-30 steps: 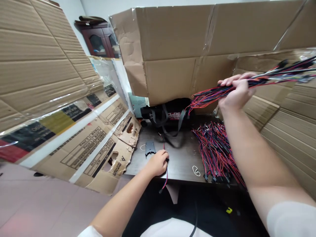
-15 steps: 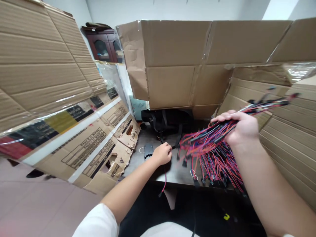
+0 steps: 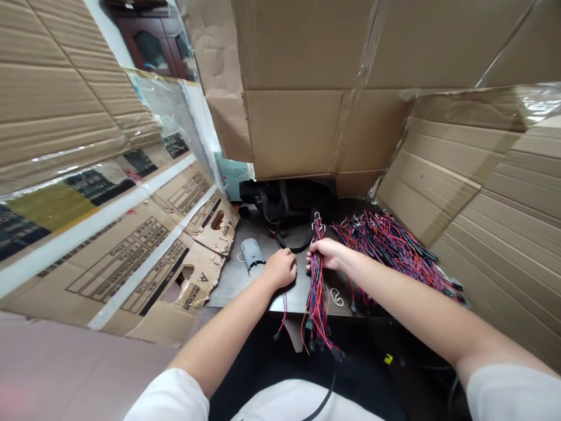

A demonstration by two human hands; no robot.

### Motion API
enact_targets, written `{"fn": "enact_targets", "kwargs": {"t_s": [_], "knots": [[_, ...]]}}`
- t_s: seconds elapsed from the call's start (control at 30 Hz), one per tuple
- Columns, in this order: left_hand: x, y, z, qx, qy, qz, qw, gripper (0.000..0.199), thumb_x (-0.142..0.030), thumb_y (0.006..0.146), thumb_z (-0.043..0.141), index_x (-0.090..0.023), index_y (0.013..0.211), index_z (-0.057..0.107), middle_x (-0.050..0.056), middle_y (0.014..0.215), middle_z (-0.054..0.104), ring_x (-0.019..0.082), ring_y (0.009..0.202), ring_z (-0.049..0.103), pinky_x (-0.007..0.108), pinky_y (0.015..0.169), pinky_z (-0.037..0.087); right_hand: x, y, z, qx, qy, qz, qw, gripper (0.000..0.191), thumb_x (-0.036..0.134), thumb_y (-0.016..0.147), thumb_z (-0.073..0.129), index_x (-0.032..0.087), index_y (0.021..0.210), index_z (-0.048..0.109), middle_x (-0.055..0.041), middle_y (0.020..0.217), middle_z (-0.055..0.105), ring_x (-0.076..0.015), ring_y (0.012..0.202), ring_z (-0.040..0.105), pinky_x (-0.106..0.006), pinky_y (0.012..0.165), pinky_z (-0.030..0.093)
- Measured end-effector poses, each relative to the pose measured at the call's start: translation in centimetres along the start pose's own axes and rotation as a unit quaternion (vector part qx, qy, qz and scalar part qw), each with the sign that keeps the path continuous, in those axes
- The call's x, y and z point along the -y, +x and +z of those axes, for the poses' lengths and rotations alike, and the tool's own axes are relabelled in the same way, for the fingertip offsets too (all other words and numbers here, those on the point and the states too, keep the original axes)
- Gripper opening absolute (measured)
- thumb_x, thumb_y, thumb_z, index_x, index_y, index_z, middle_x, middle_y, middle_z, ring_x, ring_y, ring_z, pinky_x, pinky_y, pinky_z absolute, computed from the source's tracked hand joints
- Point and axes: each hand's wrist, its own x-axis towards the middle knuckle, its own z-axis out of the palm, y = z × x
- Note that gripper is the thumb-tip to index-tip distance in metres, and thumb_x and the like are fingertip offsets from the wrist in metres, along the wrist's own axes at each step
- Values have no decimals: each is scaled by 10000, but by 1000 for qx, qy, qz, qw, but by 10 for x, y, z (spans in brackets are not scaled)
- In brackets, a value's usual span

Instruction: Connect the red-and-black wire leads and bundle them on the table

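Red-and-black wire bundle (image 3: 318,286), long and loose, clamped near its top by the right hand's fingers (image 3: 322,248)

On the desk (image 3: 236,286), a heap of wire harnesses (image 3: 385,251) lies at 2 o'clock and a plastic housing (image 3: 252,254) at 11 o'clock. A strapped bag (image 3: 284,199) sits at 12 o'clock beneath a cardboard carton (image 3: 298,128). Flattened cardboard (image 3: 144,257) stands at 9 o'clock, with a wooden cabinet (image 3: 149,35) behind it at 11 o'clock.

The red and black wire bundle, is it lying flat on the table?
No, the right hand grips the bundle of red and black wires upright, and its ends hang below the edge of the table.
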Motion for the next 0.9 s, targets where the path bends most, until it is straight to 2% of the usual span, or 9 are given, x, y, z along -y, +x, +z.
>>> {"fn": "enact_targets", "kwargs": {"t_s": [0.17, 0.37, 0.47, 0.57, 0.63, 0.73, 0.83, 0.9], "knots": [[1, -1, -1, 3, 18, 5, 1000, 223, -213, 846, 475, -161, 907, 684, 117, 996, 647, 251, 940, 596, 356, 812, 490, -8, 24, 4, -66, -112, -50, 990, 178, 54, 796, 584, 159, 700, 477, 38, 524, 498, -116, 468, 539, -274, 507, 518], [3, 0, 1, 0, 30, 7, 1000, 226, -214, 844, 477, -165, 891, 693, 112, 975, 647, 242, 911, 596, 351, 800, 490, -4, 36, 6, -159, -266, -109, 944, 257, 194, 706, 754, 168, 600, 521, 11, 480, 478, -156, 513, 581, -209, 438, 409], [4, 1, 2, -1, 29, 8, 1000, 230, -211, 849, 471, -171, 861, 698, 106, 966, 646, 233, 904, 596, 341, 800, 486, 3, 37, 5, -165, -311, -114, 929, 325, 311, 689, 792, 161, 570, 529, -22, 477, 491, -202, 550, 622, -216, 424, 420], [4, 1, 3, -2, 22, 6, 1000, 232, -211, 851, 474, -173, 844, 703, 99, 946, 645, 227, 894, 596, 333, 790, 482, 14, 38, -3, -154, -330, -100, 926, 351, 434, 739, 742, 137, 661, 573, -27, 460, 501, -231, 459, 609, -273, 370, 452], [4, 1, 3, -4, 16, 4, 1000, 230, -210, 849, 479, -172, 846, 705, 96, 947, 647, 225, 893, 598, 329, 784, 477, 24, 39, -13, -152, -334, -99, 925, 317, 409, 768, 724, 125, 726, 588, -5, 442, 493, -210, 394, 580, -283, 335, 458], [3, 1, 2, -9, 5, 0, 1000, 275, -245, 885, 450, -168, 830, 708, 98, 951, 650, 223, 899, 601, 330, 782, 470, 42, 46, -26, -161, -331, -118, 922, 233, 309, 798, 716, 123, 737, 590, 26, 411, 467, -148, 343, 531, -233, 313, 443], [2, 0, -2, -11, -8, -2, 1000, 388, -359, 938, 400, -171, 802, 711, 96, 925, 650, 223, 886, 602, 336, 782, 465, 51, 55, -32, -166, -320, -137, 923, 196, 248, 821, 702, 128, 720, 586, 34, 424, 479, -102, 343, 503, -192, 320, 431], [2, -1, -4, -8, -19, 2, 1000, 382, -458, 908, 460, -189, 809, 712, 80, 919, 649, 224, 884, 599, 332, 770, 466, 49, 62, -31, -163, -313, -138, 925, 194, 237, 833, 696, 124, 718, 588, 38, 456, 499, -82, 363, 497, -180, 338, 435]]}}
